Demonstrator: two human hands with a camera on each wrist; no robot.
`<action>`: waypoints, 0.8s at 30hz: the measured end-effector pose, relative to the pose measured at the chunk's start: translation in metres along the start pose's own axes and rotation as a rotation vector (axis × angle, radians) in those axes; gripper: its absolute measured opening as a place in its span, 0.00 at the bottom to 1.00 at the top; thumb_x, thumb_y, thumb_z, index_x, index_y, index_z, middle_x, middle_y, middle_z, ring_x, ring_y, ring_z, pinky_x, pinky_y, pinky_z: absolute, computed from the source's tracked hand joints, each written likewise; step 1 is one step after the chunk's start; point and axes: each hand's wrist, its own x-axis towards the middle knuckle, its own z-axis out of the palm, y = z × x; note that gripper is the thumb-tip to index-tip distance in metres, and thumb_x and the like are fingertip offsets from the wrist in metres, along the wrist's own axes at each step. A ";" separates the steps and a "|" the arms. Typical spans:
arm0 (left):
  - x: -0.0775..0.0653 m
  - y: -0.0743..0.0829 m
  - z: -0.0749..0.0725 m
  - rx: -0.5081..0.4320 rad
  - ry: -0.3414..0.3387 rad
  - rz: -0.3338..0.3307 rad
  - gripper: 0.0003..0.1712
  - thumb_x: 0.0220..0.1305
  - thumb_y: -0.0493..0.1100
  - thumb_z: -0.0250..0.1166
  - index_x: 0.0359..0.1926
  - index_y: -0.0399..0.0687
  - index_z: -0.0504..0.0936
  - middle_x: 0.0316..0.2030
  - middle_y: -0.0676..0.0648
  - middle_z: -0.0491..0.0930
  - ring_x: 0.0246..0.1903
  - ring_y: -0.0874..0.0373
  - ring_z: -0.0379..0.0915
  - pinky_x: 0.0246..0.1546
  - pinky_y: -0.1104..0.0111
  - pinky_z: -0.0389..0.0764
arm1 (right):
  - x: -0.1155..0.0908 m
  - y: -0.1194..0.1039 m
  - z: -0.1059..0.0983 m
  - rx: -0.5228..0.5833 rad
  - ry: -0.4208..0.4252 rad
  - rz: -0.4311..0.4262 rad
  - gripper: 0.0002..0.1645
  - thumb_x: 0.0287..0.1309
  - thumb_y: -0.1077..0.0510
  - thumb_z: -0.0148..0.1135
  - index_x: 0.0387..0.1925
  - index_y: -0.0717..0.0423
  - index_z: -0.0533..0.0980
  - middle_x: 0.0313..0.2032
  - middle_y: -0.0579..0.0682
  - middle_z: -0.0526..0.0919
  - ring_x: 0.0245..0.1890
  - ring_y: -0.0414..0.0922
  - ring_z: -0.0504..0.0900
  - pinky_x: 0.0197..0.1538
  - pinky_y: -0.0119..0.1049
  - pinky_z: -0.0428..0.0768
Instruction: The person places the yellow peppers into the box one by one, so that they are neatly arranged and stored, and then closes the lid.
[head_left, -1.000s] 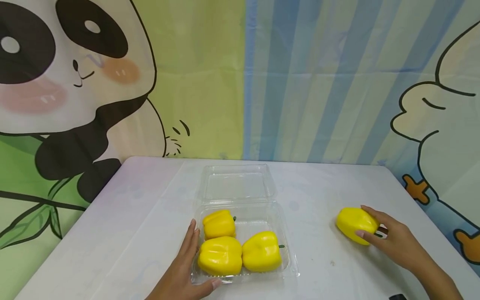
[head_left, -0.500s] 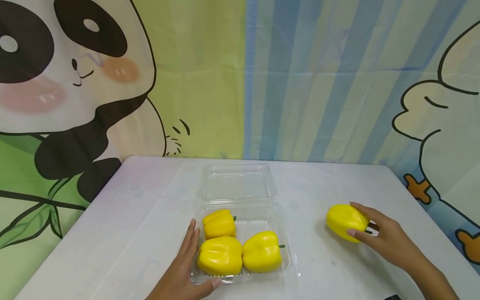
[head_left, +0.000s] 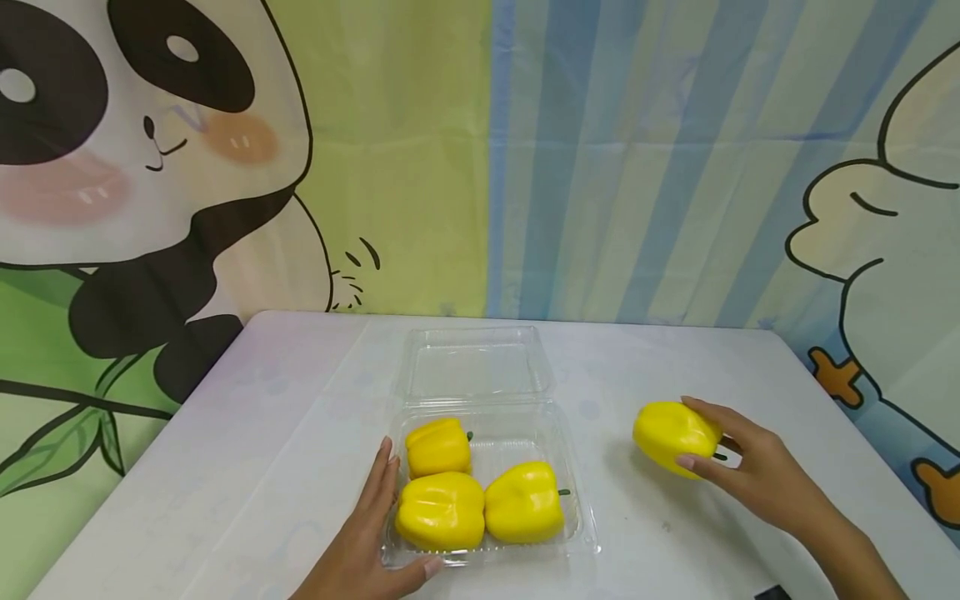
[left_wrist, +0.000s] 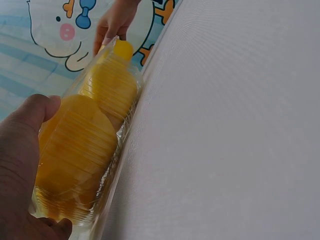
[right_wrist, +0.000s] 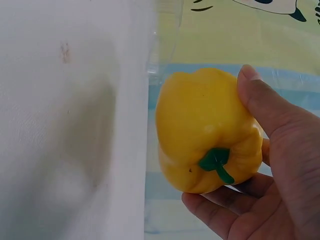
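My right hand (head_left: 757, 467) grips a yellow bell pepper (head_left: 671, 435) between thumb and fingers, lifted above the table to the right of the container. Its green stem (right_wrist: 218, 162) points back toward the palm in the right wrist view. Three more yellow bell peppers (head_left: 440, 512) lie in the base of a clear plastic clamshell container (head_left: 517, 425). My left hand (head_left: 363, 533) rests against the container's near left corner, fingers straight along its left side and thumb at the front edge. Ribbed clear walls show close to that hand in the left wrist view.
The container's lid (head_left: 476, 367) lies folded back toward the far side of the white table (head_left: 300, 433). A small dark object (head_left: 772, 592) shows at the bottom edge near the right forearm. A printed curtain (head_left: 420, 167) hangs behind the table.
My right hand has moved left and slightly away from me with the bell pepper, raising it off the table. The left hand and the container have stayed in place.
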 end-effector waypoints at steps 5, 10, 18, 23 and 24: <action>0.000 0.000 0.000 -0.004 -0.001 0.004 0.70 0.49 0.69 0.70 0.76 0.37 0.40 0.76 0.54 0.24 0.73 0.45 0.35 0.64 0.43 0.54 | 0.002 -0.006 0.002 0.005 0.010 -0.020 0.42 0.51 0.54 0.75 0.66 0.60 0.69 0.61 0.62 0.73 0.53 0.60 0.76 0.45 0.45 0.81; -0.001 0.000 -0.001 -0.002 -0.004 -0.001 0.70 0.49 0.69 0.70 0.76 0.39 0.39 0.75 0.55 0.24 0.73 0.46 0.35 0.64 0.43 0.55 | 0.006 -0.014 0.005 0.044 0.016 -0.033 0.41 0.51 0.55 0.74 0.66 0.59 0.69 0.60 0.62 0.73 0.52 0.61 0.76 0.45 0.52 0.80; -0.002 0.002 -0.003 0.008 -0.022 -0.023 0.71 0.49 0.70 0.70 0.76 0.41 0.38 0.75 0.58 0.22 0.73 0.47 0.35 0.64 0.44 0.54 | 0.015 -0.024 0.018 0.087 0.000 -0.102 0.41 0.50 0.56 0.75 0.65 0.59 0.69 0.58 0.58 0.76 0.51 0.56 0.78 0.46 0.49 0.81; 0.000 0.002 -0.001 0.006 -0.022 -0.023 0.70 0.49 0.70 0.70 0.76 0.39 0.39 0.75 0.55 0.23 0.73 0.46 0.34 0.64 0.43 0.55 | 0.021 -0.028 0.021 0.088 -0.014 -0.140 0.42 0.50 0.56 0.75 0.66 0.55 0.69 0.59 0.55 0.75 0.51 0.52 0.78 0.48 0.39 0.82; 0.000 0.002 -0.001 0.005 -0.019 -0.022 0.71 0.49 0.70 0.70 0.76 0.39 0.39 0.75 0.55 0.23 0.73 0.46 0.35 0.64 0.43 0.55 | 0.023 -0.028 0.021 0.085 -0.014 -0.149 0.42 0.50 0.56 0.75 0.67 0.55 0.69 0.59 0.54 0.75 0.51 0.51 0.78 0.48 0.38 0.81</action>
